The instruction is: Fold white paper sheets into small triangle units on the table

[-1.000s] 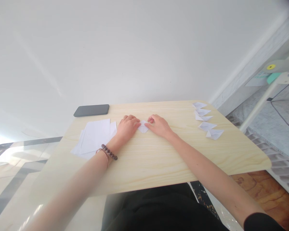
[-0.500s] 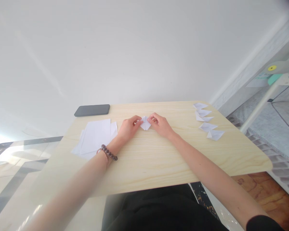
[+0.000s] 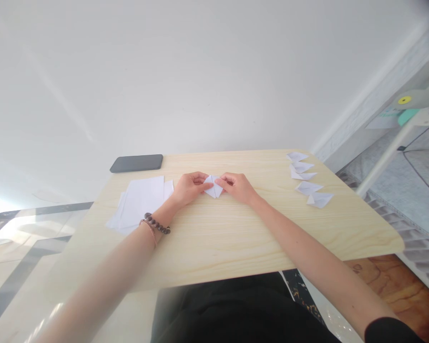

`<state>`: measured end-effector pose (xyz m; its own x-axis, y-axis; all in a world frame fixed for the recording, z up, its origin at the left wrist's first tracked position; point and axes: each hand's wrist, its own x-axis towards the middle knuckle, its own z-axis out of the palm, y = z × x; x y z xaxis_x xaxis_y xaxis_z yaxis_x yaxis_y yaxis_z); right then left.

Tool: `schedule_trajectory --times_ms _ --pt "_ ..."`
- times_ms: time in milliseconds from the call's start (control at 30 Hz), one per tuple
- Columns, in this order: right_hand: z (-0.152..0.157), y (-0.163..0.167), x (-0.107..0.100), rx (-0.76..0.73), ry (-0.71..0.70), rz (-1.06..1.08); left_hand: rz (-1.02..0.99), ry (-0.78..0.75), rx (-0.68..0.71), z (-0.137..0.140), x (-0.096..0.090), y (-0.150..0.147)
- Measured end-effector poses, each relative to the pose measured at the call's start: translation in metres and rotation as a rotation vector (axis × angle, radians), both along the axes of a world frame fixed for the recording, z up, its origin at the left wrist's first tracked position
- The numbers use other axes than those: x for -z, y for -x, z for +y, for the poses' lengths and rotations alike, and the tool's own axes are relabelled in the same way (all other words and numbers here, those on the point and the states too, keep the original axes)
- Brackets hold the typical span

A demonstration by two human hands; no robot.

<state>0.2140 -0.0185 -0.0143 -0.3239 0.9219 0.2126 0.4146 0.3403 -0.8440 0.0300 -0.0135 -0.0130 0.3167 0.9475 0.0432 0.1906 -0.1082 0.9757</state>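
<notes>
Between my hands is a small folded white paper (image 3: pixel 213 189), diamond-shaped with a crease down its middle. My left hand (image 3: pixel 191 188) pinches its left side, the thumb lying across the front. On the other side my right hand (image 3: pixel 239 186) grips the right corner between thumb and curled fingers. Parts of the paper's edges are hidden under the fingertips. Dark beads and a thin bangle circle my left wrist.
White paper sheets (image 3: pixel 143 200) lie stacked at the left of the wooden table (image 3: pixel 221 243). A dark phone (image 3: pixel 136 163) rests at the back left corner. Several folded paper boats (image 3: pixel 320 199) stand in a column at the right. A wall rises behind the table.
The folded paper has come slightly nearer to me and shows a different face, with both thumbs now over its front. My left hand has shifted a little left at the wrist.
</notes>
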Motion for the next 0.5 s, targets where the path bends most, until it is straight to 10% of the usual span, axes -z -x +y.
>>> schedule_trajectory --times_ms 500 --pt "-0.0025 -0.0045 -0.0053 -0.019 -0.015 -0.036 -0.049 0.059 0.052 -0.0020 -0.0046 0.0013"
